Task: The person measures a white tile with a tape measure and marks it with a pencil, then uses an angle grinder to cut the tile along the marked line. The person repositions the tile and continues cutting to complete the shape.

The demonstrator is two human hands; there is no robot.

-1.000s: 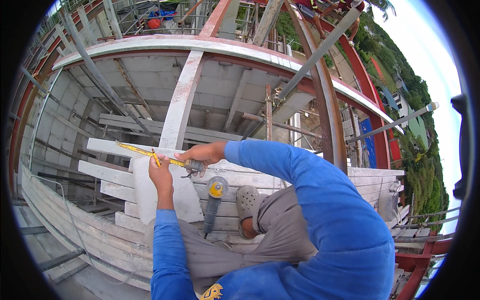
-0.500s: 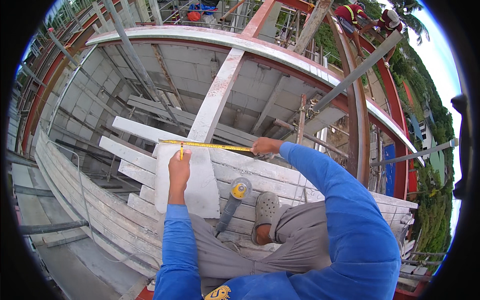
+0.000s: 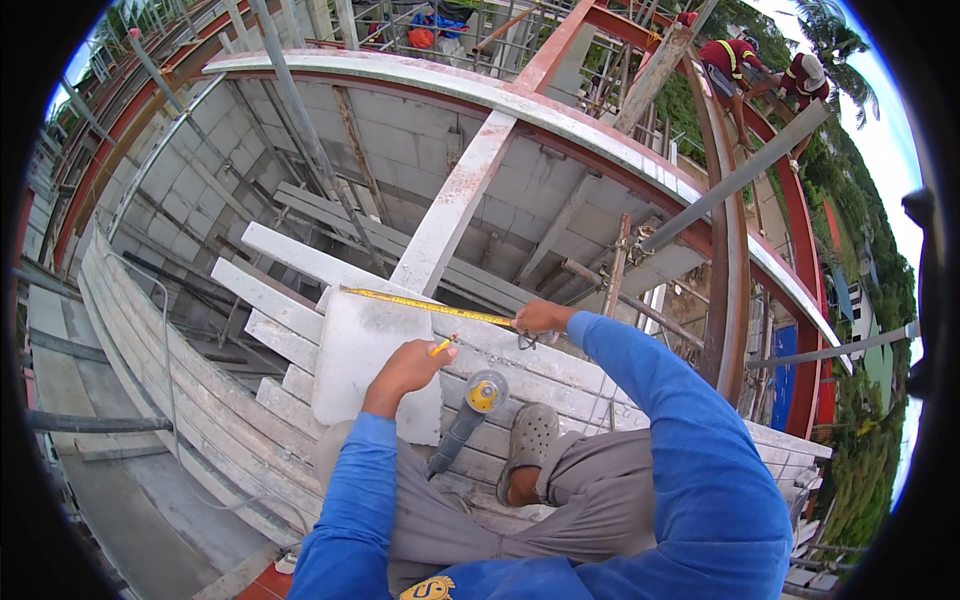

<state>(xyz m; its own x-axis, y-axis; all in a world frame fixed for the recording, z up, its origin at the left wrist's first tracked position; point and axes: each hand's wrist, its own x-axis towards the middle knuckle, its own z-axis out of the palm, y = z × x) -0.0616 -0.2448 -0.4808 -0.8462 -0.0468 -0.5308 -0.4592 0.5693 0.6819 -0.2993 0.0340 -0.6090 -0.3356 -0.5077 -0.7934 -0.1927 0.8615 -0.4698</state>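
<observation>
My left hand (image 3: 404,372) is closed round a short yellow pencil (image 3: 443,347), above the right part of a pale slab (image 3: 350,355). My right hand (image 3: 542,317) grips a tape measure (image 3: 430,305); its yellow blade stretches leftward along the slab's far edge, and its case is mostly hidden by the fingers. Between my hands and my lap lies an angle grinder (image 3: 468,412) with a grey body and yellow head, on long whitish planks (image 3: 590,385). Next to the grinder is my foot in a grey clog (image 3: 532,440).
A white-topped beam (image 3: 455,200) runs away from the planks over a deep gap toward a curved red-and-white beam (image 3: 400,75). Grey pipes (image 3: 740,175) slant across. Two people in red shirts (image 3: 728,58) crouch on steelwork at the upper right. A cable (image 3: 170,400) hangs at left.
My left hand has moved right and nearer to me with the pencil, away from the tape's blade. The right hand still holds the tape measure. The view has shifted slightly.
</observation>
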